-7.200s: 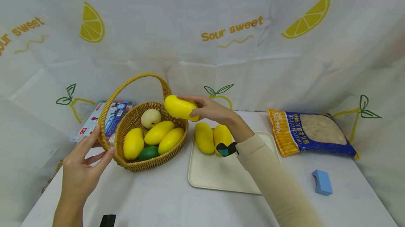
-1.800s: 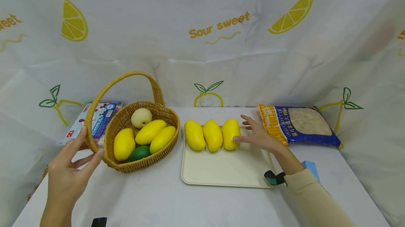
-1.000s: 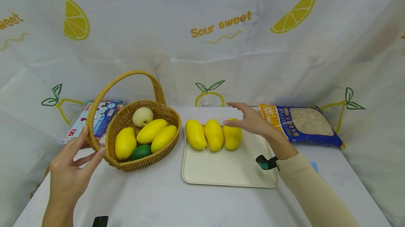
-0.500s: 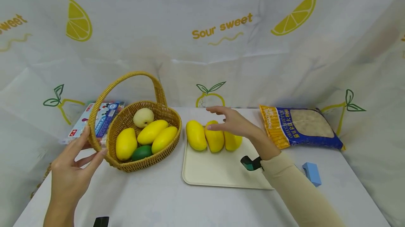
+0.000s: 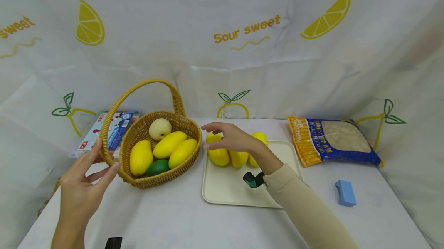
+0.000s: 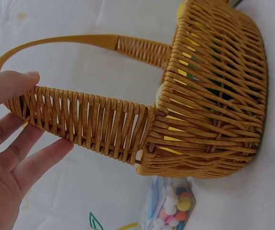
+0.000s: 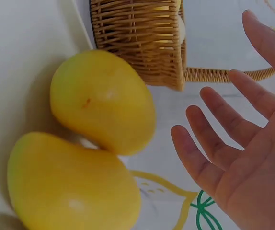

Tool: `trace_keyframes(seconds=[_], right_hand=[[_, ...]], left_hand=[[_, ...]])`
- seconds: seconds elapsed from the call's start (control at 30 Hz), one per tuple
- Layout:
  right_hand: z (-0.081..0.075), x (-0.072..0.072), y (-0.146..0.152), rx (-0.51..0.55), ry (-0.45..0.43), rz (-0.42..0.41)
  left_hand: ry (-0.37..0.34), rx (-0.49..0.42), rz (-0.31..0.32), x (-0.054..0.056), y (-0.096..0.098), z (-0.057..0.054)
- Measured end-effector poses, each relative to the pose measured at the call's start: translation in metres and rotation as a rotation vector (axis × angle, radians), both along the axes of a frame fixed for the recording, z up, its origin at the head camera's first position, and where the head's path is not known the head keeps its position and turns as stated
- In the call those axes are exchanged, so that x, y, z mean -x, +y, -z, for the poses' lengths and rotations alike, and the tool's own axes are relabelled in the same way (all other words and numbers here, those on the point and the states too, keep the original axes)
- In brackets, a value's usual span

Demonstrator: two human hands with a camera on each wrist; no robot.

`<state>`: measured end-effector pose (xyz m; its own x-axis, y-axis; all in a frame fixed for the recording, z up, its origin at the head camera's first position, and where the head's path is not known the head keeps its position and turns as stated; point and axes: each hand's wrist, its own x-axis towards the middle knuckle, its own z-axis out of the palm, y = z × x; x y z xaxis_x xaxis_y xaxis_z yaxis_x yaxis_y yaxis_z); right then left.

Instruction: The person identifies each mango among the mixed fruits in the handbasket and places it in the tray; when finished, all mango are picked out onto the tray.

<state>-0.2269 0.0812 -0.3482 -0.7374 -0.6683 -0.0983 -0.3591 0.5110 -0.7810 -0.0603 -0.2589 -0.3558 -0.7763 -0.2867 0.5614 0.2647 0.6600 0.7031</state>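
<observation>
My left hand (image 5: 81, 183) pinches the near side of the handle (image 5: 143, 82) of a wicker basket (image 5: 159, 181); the left wrist view shows thumb and fingers on opposite edges of the handle (image 6: 94, 120). Inside lie three yellow mangoes (image 5: 141, 158), a dark green fruit (image 5: 157, 167) and a pale round pear-like fruit (image 5: 160, 128). Three more mangoes (image 5: 219, 158) stand in a row on a cream tray (image 5: 239, 193). Above them hovers my right hand (image 5: 234, 137), fingers spread and holding nothing, its fingertips near the basket's right rim. It partly hides those mangoes.
Behind the basket lies a clear-sided packet with a printed cover (image 5: 119, 129); colored balls (image 6: 178, 208) show inside it. At the right are a bag of orecchiette pasta (image 5: 336, 141) and a blue block (image 5: 345, 193). A printed white cloth (image 5: 194, 48) hangs behind the table.
Earlier my right hand held a mango beside the basket, with two on the tray; that mango now stands third there. Since then the emptied hand has moved left over the row. My left hand keeps its hold.
</observation>
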Motion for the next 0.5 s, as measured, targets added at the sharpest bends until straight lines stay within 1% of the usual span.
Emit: trace_keyframes(seconds=[0.17,0.33,0.5], right_hand=[[-0.005,0.002,-0.015,-0.008,-0.008,-0.046],[-0.013,0.007,-0.032,-0.043,0.025,-0.106],[-0.02,0.012,-0.051,-0.054,0.029,-0.16]], left_hand=[[-0.012,0.005,-0.012,0.0,0.0,0.001],[-0.007,0.007,-0.007,0.0,0.0,0.001],[-0.004,0.004,-0.003,0.0,0.0,0.001]])
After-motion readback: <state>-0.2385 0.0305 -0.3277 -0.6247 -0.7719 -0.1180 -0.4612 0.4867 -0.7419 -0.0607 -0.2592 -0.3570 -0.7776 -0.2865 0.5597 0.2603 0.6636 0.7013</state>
